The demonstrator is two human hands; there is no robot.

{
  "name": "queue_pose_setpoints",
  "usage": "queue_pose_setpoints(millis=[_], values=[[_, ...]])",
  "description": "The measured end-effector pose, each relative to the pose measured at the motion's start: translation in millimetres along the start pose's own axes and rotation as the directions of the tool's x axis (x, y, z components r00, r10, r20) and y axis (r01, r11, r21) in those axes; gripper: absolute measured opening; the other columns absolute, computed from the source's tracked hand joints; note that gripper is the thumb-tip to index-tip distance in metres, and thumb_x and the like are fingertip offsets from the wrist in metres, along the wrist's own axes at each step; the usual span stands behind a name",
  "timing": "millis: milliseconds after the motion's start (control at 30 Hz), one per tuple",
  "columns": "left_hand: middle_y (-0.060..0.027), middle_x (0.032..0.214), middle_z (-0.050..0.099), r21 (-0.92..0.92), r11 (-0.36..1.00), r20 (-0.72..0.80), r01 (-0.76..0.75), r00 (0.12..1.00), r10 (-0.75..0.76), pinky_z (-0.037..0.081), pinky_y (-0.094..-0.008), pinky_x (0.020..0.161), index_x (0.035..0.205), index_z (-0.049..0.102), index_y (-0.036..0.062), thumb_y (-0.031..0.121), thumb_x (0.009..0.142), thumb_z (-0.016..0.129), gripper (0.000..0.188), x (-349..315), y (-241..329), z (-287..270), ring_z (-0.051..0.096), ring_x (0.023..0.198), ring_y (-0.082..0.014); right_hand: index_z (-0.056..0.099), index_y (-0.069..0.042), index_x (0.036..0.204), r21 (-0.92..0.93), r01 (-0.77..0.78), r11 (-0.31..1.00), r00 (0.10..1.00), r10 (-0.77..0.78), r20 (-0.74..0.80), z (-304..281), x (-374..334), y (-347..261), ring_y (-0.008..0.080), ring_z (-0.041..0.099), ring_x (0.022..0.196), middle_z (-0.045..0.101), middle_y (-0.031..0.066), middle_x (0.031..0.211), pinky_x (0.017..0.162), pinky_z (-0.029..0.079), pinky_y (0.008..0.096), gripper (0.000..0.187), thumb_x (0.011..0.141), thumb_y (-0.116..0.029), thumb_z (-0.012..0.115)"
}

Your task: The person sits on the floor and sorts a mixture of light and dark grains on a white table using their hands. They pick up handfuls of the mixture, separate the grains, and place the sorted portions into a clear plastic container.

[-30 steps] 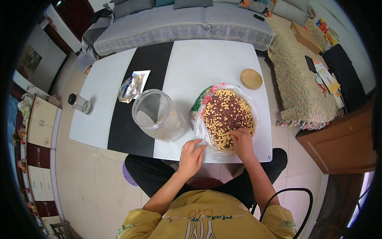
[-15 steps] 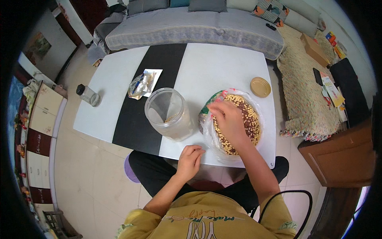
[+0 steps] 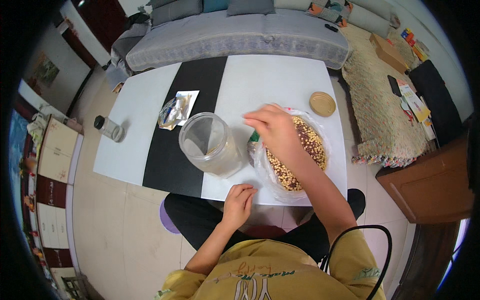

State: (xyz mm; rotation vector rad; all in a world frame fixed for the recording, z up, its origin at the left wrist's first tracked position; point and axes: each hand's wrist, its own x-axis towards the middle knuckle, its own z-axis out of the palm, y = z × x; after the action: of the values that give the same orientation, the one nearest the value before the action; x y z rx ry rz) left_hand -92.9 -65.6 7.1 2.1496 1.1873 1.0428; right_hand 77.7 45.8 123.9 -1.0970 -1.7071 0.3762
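A clear plastic bag point(image 3: 260, 172), spread wide at the top, sits at the right of the table full of small yellow kernels and dark reddish-brown grains point(image 3: 312, 142). Over its far left rim is my right hand point(image 3: 275, 130), fingertips pinched together; whatever they hold is too small to make out. Left of the bag stands a clear wide-mouthed jar point(image 3: 227, 157), lidless, with a little pale grain visible low inside. My left hand point(image 3: 239, 204) rests at the table's front edge, below the jar, its fingers curled closed with nothing visible in them.
A gold round lid point(image 3: 322, 104) lies beyond the bag. Silver and clear packets point(image 3: 175, 111) lie on the black stripe of the white table point(image 3: 270, 75). A small dark-capped jar point(image 3: 109, 129) stands far left. A grey sofa point(image 3: 235, 37) is behind the table.
My right hand has moved left and away from me, from over the grains toward the jar side, still pinched. My left hand stays in place. The view has shifted slightly.
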Motion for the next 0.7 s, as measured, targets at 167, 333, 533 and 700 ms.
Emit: queue_pose_setpoints(millis=[167,333,533,700], values=[[-0.0128,0.094,0.059,-0.029,0.998,0.029,-0.048,0.998,0.049,0.047,-0.0366,0.075,0.094,0.064,0.0018,-0.005,0.076,0.059,0.02,2.7,0.2,18.2,0.056,0.087,-0.031,0.069,-0.003,0.087,-0.246,-0.403,0.882,0.913,0.404,-0.048,-66.0,-86.1,39.1,0.026,0.059,0.075,0.063,0.0122,0.078,0.07,0.047,0.0359,0.012,0.077,-0.009,0.067],[-0.0124,0.092,0.059,-0.062,0.995,0.041,-0.082,0.996,0.085,0.046,-0.0368,0.073,0.095,0.063,0.0022,-0.004,0.076,0.059,0.021,19.8,12.4,31.5,0.056,0.084,-0.0309,0.068,-0.002,0.083,-0.484,-0.447,0.752,0.863,0.505,-0.011,-87.8,-155.4,68.9,0.0283,0.06,0.078,0.062,0.0129,0.078,0.072,0.048,0.0372,0.011,0.074,-0.008,0.068],[-0.0104,0.085,0.059,0.091,0.969,0.097,-0.231,0.97,0.222,0.044,-0.0362,0.071,0.092,0.065,0.0029,0.003,0.075,0.065,0.016,60.3,14.1,31.3,0.056,0.081,-0.0292,0.065,-0.005,0.089,-0.398,-0.521,0.755,0.821,0.57,0.006,-66.4,-175.6,67.8,0.0332,0.058,0.09,0.06,0.0134,0.093,0.078,0.048,0.0408,0.02,0.07,-0.011,0.069],[-0.0107,0.081,0.061,0.137,0.972,0.288,-0.192,0.946,0.146,0.047,-0.0383,0.069,0.091,0.067,0.0025,0.012,0.072,0.071,0.022,68.1,4.3,47.5,0.059,0.077,-0.0296,0.065,-0.007,0.084,-0.392,-0.589,0.707,0.745,0.663,0.077,-59.4,-177.2,69.2,0.0329,0.059,0.088,0.06,0.0131,0.09,0.076,0.048,0.0409,0.013,0.072,-0.011,0.068]])
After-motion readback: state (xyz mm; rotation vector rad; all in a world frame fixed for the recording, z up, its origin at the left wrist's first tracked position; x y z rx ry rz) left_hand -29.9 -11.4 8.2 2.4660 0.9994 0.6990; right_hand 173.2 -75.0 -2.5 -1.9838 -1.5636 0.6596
